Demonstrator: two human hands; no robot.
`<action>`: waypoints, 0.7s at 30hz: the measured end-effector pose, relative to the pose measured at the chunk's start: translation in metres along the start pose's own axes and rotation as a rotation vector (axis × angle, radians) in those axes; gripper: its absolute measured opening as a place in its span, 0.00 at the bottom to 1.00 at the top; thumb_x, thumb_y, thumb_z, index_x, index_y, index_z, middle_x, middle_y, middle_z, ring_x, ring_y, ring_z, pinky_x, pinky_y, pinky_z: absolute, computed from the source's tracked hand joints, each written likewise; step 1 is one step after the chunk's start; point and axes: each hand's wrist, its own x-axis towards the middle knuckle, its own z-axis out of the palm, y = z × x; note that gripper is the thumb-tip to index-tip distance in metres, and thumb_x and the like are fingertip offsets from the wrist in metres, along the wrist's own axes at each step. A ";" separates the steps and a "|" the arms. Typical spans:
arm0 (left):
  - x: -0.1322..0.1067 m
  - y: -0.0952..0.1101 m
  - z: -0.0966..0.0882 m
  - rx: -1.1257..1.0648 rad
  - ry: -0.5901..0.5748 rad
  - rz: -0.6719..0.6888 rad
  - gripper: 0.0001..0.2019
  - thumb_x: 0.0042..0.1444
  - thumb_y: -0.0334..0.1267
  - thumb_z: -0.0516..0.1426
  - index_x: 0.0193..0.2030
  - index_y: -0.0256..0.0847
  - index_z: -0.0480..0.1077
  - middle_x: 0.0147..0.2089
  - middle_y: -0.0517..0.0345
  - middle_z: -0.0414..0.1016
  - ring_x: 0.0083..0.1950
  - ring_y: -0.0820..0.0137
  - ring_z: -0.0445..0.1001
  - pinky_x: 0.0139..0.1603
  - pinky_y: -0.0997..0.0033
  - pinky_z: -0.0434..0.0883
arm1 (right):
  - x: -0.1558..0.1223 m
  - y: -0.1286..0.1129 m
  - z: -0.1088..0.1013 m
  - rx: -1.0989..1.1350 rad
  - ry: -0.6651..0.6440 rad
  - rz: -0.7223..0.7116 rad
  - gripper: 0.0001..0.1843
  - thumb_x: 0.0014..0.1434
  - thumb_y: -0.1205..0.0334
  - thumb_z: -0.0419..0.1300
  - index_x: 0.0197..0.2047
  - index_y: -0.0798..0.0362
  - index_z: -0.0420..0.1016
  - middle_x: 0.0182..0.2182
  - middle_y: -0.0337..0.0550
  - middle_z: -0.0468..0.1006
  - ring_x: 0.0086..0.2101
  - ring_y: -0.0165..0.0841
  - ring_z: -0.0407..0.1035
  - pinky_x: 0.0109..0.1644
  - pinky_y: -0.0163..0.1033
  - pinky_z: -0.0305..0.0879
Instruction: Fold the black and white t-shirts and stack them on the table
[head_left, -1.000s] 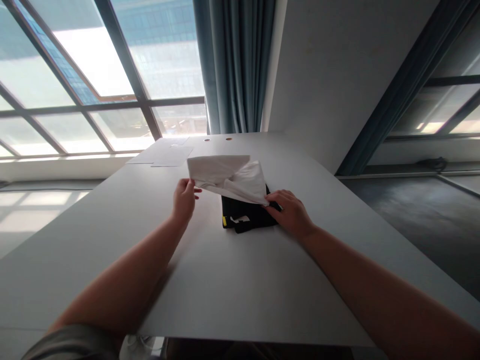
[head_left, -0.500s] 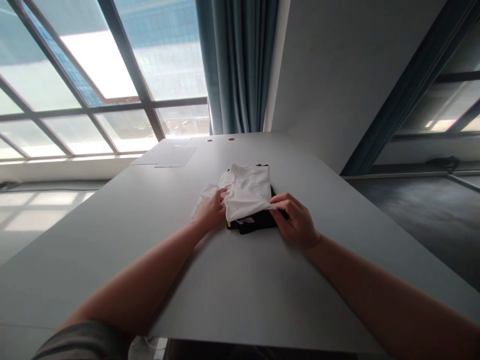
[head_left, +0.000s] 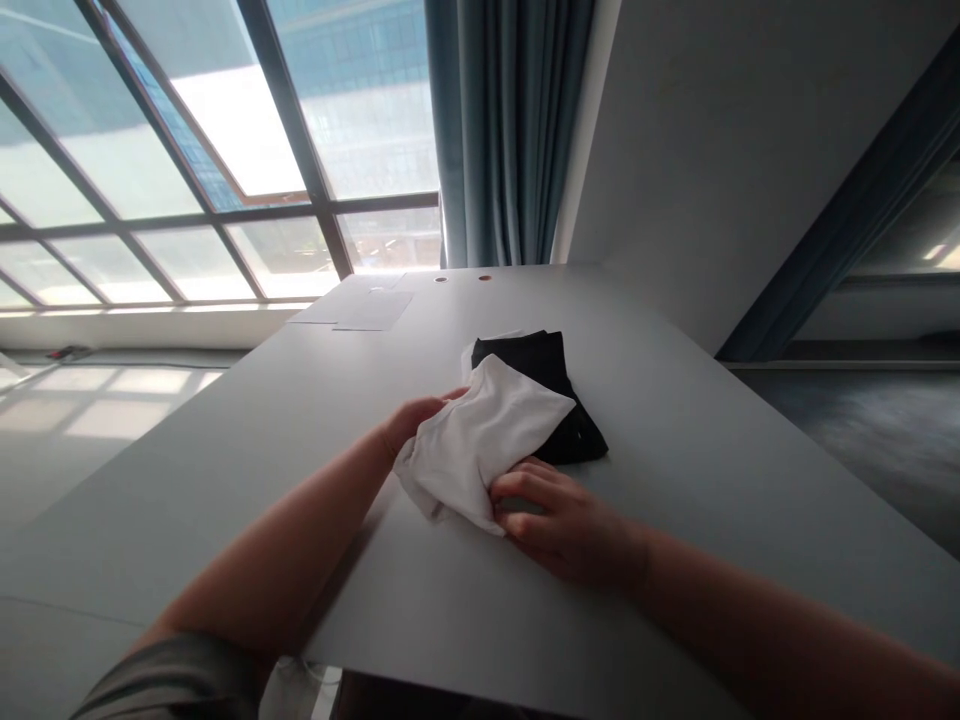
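Note:
A white cloth (head_left: 480, 445) is bunched between both my hands just above the grey table (head_left: 675, 420). My left hand (head_left: 411, 420) grips its far left side, with the fingers mostly hidden behind the fabric. My right hand (head_left: 559, 520) is closed on its near lower edge, knuckles up. Behind the white cloth lies a folded black garment (head_left: 551, 385) flat on the table, partly covered by the white cloth. A sliver of something white shows at the black garment's far left corner.
Sheets of paper (head_left: 371, 310) lie at the table's far left end, with two small round holes (head_left: 484, 278) beyond them. Large windows (head_left: 187, 150) and a blue-grey curtain (head_left: 502, 130) stand behind the table; a wall rises at the right.
The white cloth was spread over the black garment; both hands have pulled it toward me and to the left, bunching it. The black garment now lies uncovered.

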 end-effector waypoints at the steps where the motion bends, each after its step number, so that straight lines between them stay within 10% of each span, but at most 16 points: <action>1: 0.000 -0.003 0.003 -0.033 -0.003 -0.009 0.33 0.55 0.56 0.63 0.63 0.38 0.74 0.56 0.44 0.80 0.62 0.43 0.77 0.63 0.47 0.72 | 0.001 0.000 -0.001 0.000 -0.005 -0.004 0.13 0.73 0.69 0.55 0.35 0.52 0.73 0.45 0.48 0.78 0.45 0.34 0.71 0.55 0.40 0.73; 6: -0.007 0.000 0.022 -0.082 -0.011 -0.045 0.29 0.55 0.47 0.69 0.61 0.37 0.75 0.53 0.45 0.82 0.55 0.49 0.81 0.56 0.56 0.76 | -0.004 -0.002 0.005 0.051 -0.104 -0.029 0.09 0.70 0.72 0.59 0.39 0.53 0.80 0.52 0.50 0.80 0.54 0.36 0.72 0.64 0.41 0.70; 11: -0.015 0.058 0.021 0.023 0.142 0.205 0.19 0.47 0.40 0.67 0.46 0.35 0.76 0.38 0.52 0.80 0.35 0.60 0.80 0.37 0.68 0.78 | -0.021 0.012 0.019 0.106 -0.341 0.064 0.26 0.70 0.66 0.61 0.69 0.50 0.75 0.71 0.54 0.67 0.71 0.42 0.59 0.75 0.50 0.59; 17: -0.022 0.186 -0.043 0.590 0.642 0.422 0.07 0.52 0.34 0.65 0.37 0.39 0.72 0.31 0.58 0.70 0.31 0.65 0.70 0.28 0.74 0.70 | -0.029 0.035 0.016 0.212 -0.396 0.246 0.28 0.71 0.65 0.60 0.73 0.50 0.72 0.70 0.55 0.68 0.71 0.42 0.60 0.75 0.49 0.60; 21: -0.026 0.253 -0.102 1.313 1.000 0.323 0.06 0.56 0.29 0.65 0.36 0.36 0.71 0.38 0.58 0.70 0.52 0.58 0.73 0.54 0.64 0.74 | -0.030 0.037 0.020 0.228 -0.353 0.233 0.24 0.71 0.65 0.61 0.68 0.53 0.77 0.67 0.57 0.71 0.69 0.44 0.63 0.75 0.50 0.61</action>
